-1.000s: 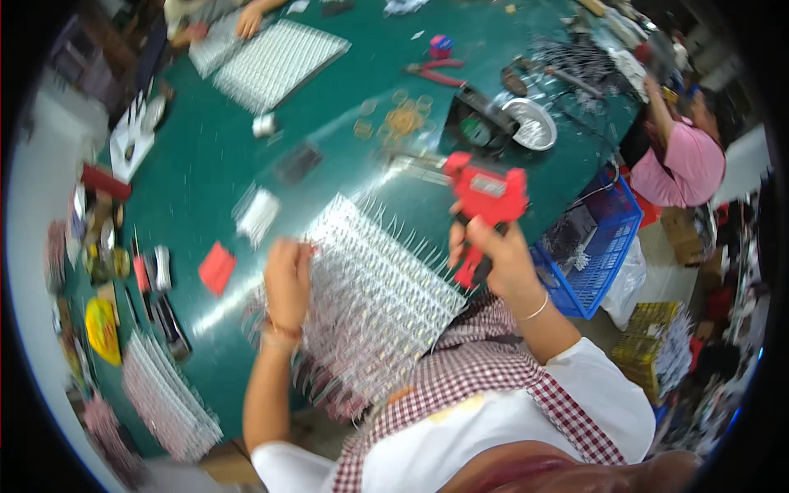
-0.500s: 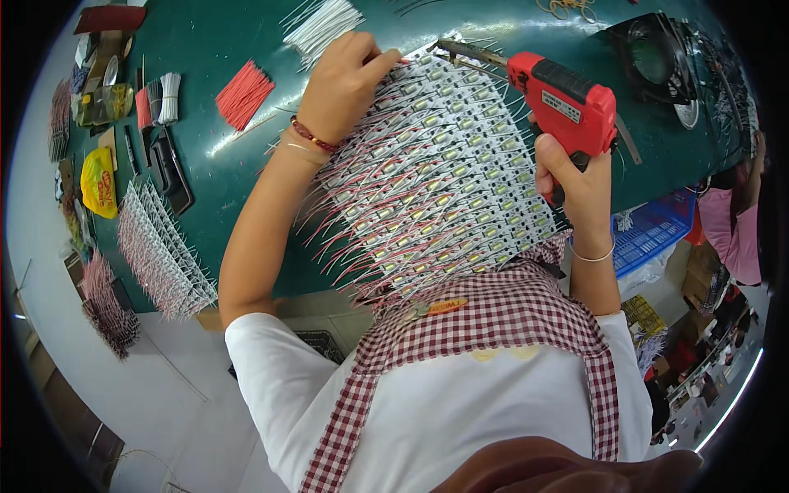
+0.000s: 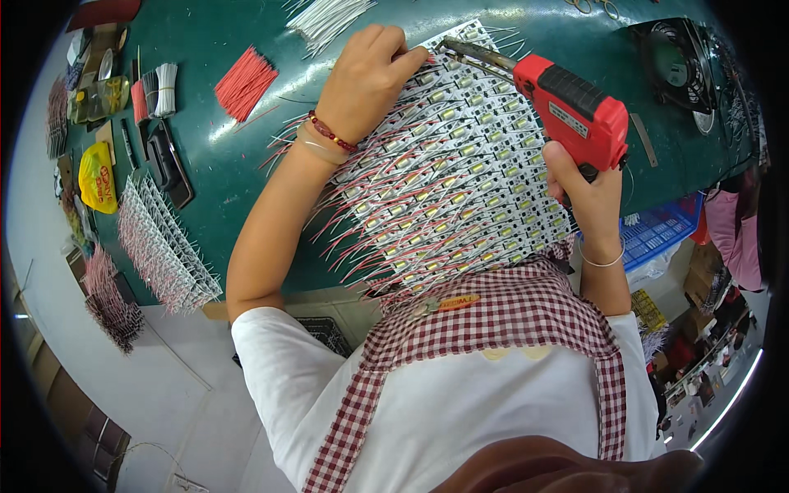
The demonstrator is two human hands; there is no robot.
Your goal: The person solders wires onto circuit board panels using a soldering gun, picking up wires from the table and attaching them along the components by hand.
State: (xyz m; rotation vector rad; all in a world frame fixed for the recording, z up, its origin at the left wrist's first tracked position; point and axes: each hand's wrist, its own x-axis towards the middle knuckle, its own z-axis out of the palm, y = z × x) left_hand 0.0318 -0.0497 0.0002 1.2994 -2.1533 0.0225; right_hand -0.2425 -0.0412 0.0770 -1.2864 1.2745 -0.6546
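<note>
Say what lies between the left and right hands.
Head view: the white circuit-board panel lies between the left hand and right hand; the red soldering gun reaches over its upper end.

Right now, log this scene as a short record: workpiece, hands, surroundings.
Workpiece: white panel of small boards, red and white wires sticking out at left
Left hand: pinches a small red piece at the panel's far end
Right hand: grips a red soldering gun, aimed at the same end; contact unclear
Table: green
Left of panel: bundle of red wires, yellow bag
Right of panel: black fan
Beyond table's right edge: blue basket
</note>
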